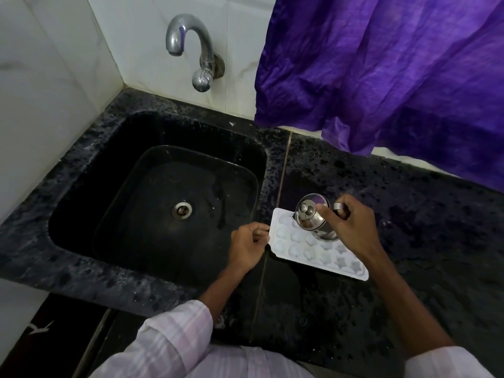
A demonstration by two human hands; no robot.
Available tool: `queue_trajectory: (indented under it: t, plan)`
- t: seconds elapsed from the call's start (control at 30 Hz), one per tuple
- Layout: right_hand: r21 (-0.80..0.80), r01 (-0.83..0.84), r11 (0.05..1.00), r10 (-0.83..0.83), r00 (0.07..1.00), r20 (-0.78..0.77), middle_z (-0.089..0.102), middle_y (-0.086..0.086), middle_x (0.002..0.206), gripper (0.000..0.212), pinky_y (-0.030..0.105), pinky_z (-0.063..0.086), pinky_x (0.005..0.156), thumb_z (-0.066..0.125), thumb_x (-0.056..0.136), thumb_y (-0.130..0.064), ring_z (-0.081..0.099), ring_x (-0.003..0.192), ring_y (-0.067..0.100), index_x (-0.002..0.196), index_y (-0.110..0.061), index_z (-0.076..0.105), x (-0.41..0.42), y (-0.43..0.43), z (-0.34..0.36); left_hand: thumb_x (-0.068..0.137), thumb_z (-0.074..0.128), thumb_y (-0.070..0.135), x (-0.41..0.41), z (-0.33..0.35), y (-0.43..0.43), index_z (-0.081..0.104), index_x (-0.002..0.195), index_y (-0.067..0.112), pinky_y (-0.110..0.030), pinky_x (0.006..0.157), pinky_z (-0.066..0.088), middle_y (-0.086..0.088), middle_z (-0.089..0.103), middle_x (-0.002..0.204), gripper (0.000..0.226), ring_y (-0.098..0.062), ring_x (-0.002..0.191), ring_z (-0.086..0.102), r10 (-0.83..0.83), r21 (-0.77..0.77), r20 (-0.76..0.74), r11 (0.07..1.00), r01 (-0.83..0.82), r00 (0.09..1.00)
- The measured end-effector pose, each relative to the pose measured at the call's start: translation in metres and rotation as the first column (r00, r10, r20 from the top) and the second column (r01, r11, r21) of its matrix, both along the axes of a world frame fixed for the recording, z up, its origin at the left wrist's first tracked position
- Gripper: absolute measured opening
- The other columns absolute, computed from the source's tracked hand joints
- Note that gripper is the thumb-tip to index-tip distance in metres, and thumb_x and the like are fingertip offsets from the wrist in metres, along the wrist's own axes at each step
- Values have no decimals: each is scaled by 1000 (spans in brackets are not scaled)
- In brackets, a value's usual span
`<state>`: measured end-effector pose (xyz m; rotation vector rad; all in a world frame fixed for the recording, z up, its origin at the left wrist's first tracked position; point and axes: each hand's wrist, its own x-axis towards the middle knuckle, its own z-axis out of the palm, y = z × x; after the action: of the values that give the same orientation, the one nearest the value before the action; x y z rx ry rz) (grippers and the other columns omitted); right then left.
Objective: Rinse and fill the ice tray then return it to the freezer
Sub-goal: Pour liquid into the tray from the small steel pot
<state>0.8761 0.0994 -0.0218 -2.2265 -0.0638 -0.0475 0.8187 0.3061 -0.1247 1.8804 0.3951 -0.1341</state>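
White plastic ice tray (324,251) lies flat on the black speckled counter (409,214), just right of the sink (152,186), its near-left end over the counter seam. Left hand (248,245) pinches the tray's left edge, fingers curled closed on it. Right hand (346,225) grips the handle of a steel lidded jug (313,218), tilted with its spout over the tray's far-left cups. Chrome tap (191,50) on tiled wall; purple cloth (381,72) hangs right. No readable writing or brand marks anywhere.
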Motion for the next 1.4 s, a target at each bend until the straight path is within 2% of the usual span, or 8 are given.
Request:
queue_trajectory:
  t: [0.3,0.5,0.77,0.97,1.17,1.3,1.4]
  plan:
    - [26,9,1000,-9,1000,-1,36,0,59,49,16,30,51,78,83,-27,31,52,7,68,-2,39,-13,-7,0,88,69,4,0,-1,0,76,105,13,-20,82,58,3,76,88,20,0,80,69,-10,10,14,1000,9,1000]
    - [10,-1,1000,1,1000,-3,38,1,60,48,16,31,52,78,83,-27,33,53,7,66,-4,39,-22,-10,1,88,68,2,-1,-1,0,76,103,14,-16,79,57,4,75,86,20,1,79,69,-8,9,23,1000,8,1000]
    - [12,10,1000,-10,1000,-15,38,4,60,48,17,32,51,78,82,-26,32,52,7,64,-8,37,-36,-13,5,88,67,4,-2,-4,-1,76,102,16,-28,81,60,3,76,85,21,-7,79,72,1,-6,20,1000,-1,1000]
    - [6,10,1000,-10,1000,-10,39,2,58,48,16,32,50,79,82,-26,32,52,7,63,-11,37,-45,-15,4,88,67,4,-3,-4,0,76,104,15,-29,82,60,2,77,85,21,-8,78,72,-2,-1,29,1000,2,1000]
    - [15,19,1000,-19,1000,-16,37,2,59,49,20,32,53,78,81,-28,32,54,7,65,-5,38,-56,-21,5,88,68,4,-2,-4,-1,76,104,14,-27,81,60,2,76,85,21,-8,77,72,-7,7,34,1000,7,999]
    - [-8,31,999,-32,999,-18,38,0,59,49,27,35,56,79,81,-31,34,57,11,62,-12,38,-62,-25,4,88,67,3,-2,-4,-1,76,104,13,-27,81,60,0,76,86,21,-9,77,72,-13,15,40,1000,13,999]
    - [-8,52,999,-52,998,-23,40,1,61,48,25,35,56,78,81,-31,35,57,11,62,-13,38,-66,-28,3,88,67,3,-3,-4,-1,76,104,14,-29,81,60,1,76,85,20,-9,77,72,-12,12,33,1000,12,999]
